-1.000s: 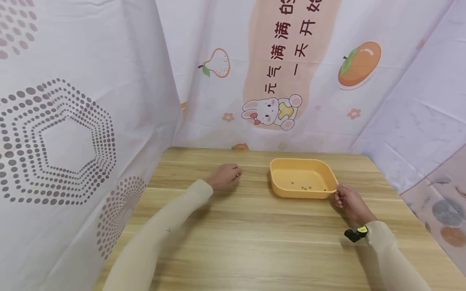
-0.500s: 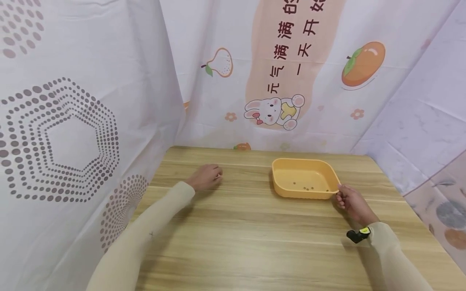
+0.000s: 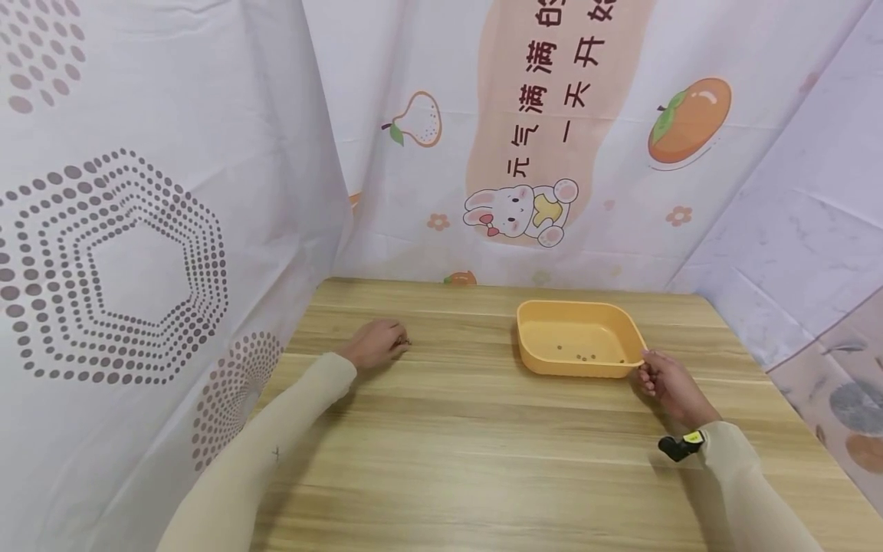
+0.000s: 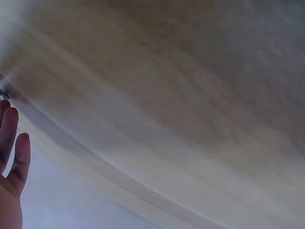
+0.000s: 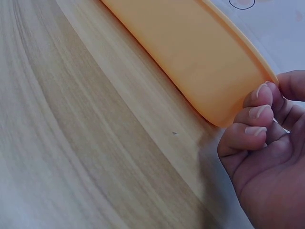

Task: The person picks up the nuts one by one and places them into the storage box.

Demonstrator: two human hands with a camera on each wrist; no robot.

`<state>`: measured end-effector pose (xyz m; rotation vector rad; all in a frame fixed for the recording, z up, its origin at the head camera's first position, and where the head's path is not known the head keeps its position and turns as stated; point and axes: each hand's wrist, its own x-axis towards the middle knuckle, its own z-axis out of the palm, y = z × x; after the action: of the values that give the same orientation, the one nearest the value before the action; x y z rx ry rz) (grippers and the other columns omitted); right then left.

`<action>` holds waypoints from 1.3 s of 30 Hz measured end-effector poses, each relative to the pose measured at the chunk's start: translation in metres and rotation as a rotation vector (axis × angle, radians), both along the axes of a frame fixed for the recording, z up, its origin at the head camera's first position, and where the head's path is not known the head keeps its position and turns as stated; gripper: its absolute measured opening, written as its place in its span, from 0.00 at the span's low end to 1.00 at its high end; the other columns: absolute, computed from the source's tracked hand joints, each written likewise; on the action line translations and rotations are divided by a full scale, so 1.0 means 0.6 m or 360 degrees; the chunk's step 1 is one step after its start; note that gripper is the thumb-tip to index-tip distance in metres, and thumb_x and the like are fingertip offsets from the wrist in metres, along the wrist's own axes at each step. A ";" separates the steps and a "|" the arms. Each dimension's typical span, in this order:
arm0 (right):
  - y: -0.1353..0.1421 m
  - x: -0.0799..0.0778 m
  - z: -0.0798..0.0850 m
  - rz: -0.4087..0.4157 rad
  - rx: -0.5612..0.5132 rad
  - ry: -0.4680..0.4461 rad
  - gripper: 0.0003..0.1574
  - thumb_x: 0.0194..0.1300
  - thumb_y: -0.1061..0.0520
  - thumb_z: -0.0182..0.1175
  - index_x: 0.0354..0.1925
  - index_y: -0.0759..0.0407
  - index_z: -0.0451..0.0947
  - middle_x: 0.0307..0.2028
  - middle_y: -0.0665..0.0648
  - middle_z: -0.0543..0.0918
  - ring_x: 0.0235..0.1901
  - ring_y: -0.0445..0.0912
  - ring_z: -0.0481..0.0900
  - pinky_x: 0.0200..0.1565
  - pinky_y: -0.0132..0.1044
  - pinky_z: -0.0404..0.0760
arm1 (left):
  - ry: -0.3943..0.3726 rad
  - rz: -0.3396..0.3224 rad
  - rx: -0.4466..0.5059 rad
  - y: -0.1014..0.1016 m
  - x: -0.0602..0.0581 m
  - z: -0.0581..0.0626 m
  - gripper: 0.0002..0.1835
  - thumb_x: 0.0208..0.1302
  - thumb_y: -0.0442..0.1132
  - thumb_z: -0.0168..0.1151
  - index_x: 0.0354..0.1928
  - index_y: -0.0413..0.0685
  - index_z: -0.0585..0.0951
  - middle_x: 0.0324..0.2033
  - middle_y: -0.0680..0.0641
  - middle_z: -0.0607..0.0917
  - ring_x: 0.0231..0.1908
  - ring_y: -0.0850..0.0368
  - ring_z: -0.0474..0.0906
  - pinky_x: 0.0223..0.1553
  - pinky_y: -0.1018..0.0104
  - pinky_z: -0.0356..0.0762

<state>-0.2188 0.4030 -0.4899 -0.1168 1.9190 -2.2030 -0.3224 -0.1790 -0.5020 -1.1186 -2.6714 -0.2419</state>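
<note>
My left hand [image 3: 375, 343] is low over the left part of the wooden table, fingers bent. A small dark metallic piece [image 3: 405, 342] shows at its fingertips, and the left wrist view catches the same small metallic piece [image 4: 4, 95] at the frame's edge. My right hand [image 3: 667, 387] pinches the rim of a yellow-orange plastic tray [image 3: 572, 369] at its near right corner. The right wrist view shows thumb and forefinger on that rim, with the other fingers curled below. Several tiny ring-like pieces [image 3: 584, 358] lie scattered on the tray's floor.
The wood-grain table [image 3: 476, 452] runs up to a printed cloth [image 3: 386, 192] at the back. Another cloth [image 3: 276, 169] with dotted patterns hangs along the left side, and a pale one [image 3: 779, 253] on the right. A black wrist device [image 3: 681, 446] sits at the right cuff.
My left hand has moved left, away from the tray, and a small dark piece now shows at its fingertips. The right hand keeps its grip on the tray's corner.
</note>
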 end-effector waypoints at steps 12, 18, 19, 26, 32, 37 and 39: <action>0.009 -0.006 -0.016 -0.0025 -0.0001 -0.0026 0.18 0.77 0.55 0.38 0.34 0.65 0.66 0.22 0.51 0.73 0.20 0.40 0.69 0.21 0.30 0.70 | -0.0049 0.0046 -0.0030 0.002 0.003 -0.002 0.05 0.64 0.43 0.62 0.36 0.50 0.82 0.35 0.54 0.82 0.33 0.61 0.78 0.36 0.66 0.77; 0.005 -0.007 -0.011 -0.0047 0.0015 -0.0050 0.19 0.77 0.53 0.40 0.31 0.62 0.66 0.22 0.51 0.73 0.19 0.40 0.68 0.21 0.30 0.70 | -0.0057 0.0038 0.0003 0.003 0.002 -0.001 0.05 0.64 0.41 0.62 0.37 0.49 0.83 0.35 0.54 0.81 0.34 0.60 0.78 0.37 0.65 0.77; 0.004 -0.006 -0.008 -0.0050 0.0013 -0.0052 0.19 0.77 0.53 0.40 0.30 0.62 0.66 0.22 0.51 0.73 0.19 0.40 0.68 0.21 0.30 0.70 | -0.0058 0.0035 0.0011 0.003 0.001 -0.001 0.05 0.64 0.41 0.62 0.37 0.49 0.83 0.34 0.54 0.81 0.33 0.60 0.78 0.36 0.65 0.77; -0.001 -0.003 0.000 -0.0046 0.0015 -0.0029 0.19 0.77 0.54 0.40 0.31 0.64 0.66 0.22 0.51 0.73 0.19 0.40 0.69 0.20 0.30 0.70 | -0.0057 0.0042 0.0002 0.002 -0.003 -0.003 0.03 0.63 0.41 0.63 0.34 0.52 0.81 0.33 0.56 0.80 0.31 0.62 0.77 0.34 0.67 0.76; 0.006 -0.007 -0.011 -0.0018 -0.0018 -0.0011 0.19 0.77 0.56 0.38 0.31 0.63 0.67 0.22 0.51 0.73 0.19 0.40 0.68 0.20 0.30 0.70 | -0.0060 0.0013 0.0011 0.003 -0.007 -0.005 0.02 0.63 0.41 0.64 0.34 0.52 0.80 0.33 0.56 0.80 0.31 0.63 0.77 0.34 0.68 0.76; 0.012 -0.011 -0.020 -0.0047 0.0024 -0.0028 0.19 0.77 0.54 0.38 0.30 0.60 0.67 0.22 0.50 0.73 0.18 0.39 0.68 0.20 0.30 0.69 | -0.0059 0.0001 -0.0026 0.007 -0.008 -0.003 0.02 0.63 0.41 0.63 0.34 0.53 0.80 0.32 0.56 0.79 0.31 0.63 0.77 0.34 0.68 0.76; 0.011 -0.011 -0.018 -0.0046 0.0026 -0.0030 0.19 0.77 0.54 0.38 0.30 0.60 0.67 0.22 0.51 0.73 0.18 0.40 0.68 0.21 0.30 0.69 | -0.0087 0.0021 -0.0051 0.010 -0.007 0.000 0.03 0.64 0.42 0.63 0.35 0.53 0.80 0.33 0.56 0.79 0.31 0.63 0.77 0.34 0.68 0.76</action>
<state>-0.2252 0.4095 -0.5006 -0.0654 1.9405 -2.1978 -0.3265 -0.1733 -0.5022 -1.1191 -2.7386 -0.2315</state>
